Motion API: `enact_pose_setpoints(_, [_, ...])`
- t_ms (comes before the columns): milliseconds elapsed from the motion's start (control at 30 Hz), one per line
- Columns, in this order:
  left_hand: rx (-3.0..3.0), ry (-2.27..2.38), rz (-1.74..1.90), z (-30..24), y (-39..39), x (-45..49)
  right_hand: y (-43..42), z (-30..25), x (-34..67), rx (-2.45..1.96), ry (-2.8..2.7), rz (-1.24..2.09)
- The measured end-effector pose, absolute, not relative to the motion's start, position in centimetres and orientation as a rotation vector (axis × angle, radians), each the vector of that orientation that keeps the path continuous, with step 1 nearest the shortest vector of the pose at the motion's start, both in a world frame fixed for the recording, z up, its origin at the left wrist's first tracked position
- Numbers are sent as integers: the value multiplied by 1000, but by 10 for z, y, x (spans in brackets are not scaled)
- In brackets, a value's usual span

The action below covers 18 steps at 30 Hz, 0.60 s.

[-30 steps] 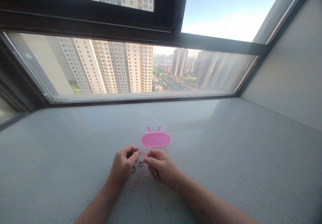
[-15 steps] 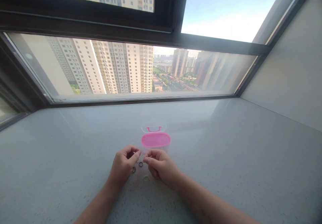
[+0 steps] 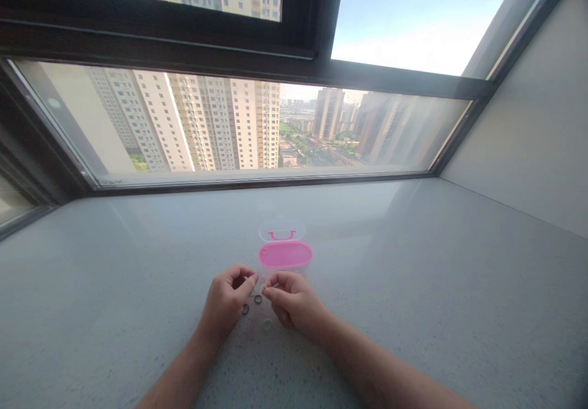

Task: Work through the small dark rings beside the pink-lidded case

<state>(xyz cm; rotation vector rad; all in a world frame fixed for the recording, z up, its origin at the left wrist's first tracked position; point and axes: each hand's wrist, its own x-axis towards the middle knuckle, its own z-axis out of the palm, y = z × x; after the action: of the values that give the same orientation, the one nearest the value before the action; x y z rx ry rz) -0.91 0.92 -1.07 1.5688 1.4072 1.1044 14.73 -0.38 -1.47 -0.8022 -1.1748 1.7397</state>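
Well in from the far edge of the speckled pale-grey windowsill [image 3: 413,286], the right hand [image 3: 296,302] pinches a small, pale ring-like piece [image 3: 263,289], its material too small to tell. The left hand [image 3: 229,296] curls, thumb near forefinger; whether it grips anything, I cannot tell. Two thin, dark round rings [image 3: 258,303] lie between.

R fingers [image 3: 281,278] pinch sm pale item [image 3: 263,289] nr L fingers [image 3: 248,284], dk rings [image 3: 258,303] & pink-topped box [image 3: 285,255].

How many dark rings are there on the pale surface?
2: one dark ring between the left hand and right hand; the other ring, nearer the camera, beside the left hand. The hands may hide more.
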Motion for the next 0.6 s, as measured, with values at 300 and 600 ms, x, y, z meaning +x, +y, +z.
enact_pose_setpoints(300, [1579,1418,1095,-9,8,-8,-4,-18,148,-800,-1198,1718])
enact_pose_setpoints(600, [1592,1432,1080,-9,9,-8,-4,-15,147,-815,-1198,1717])
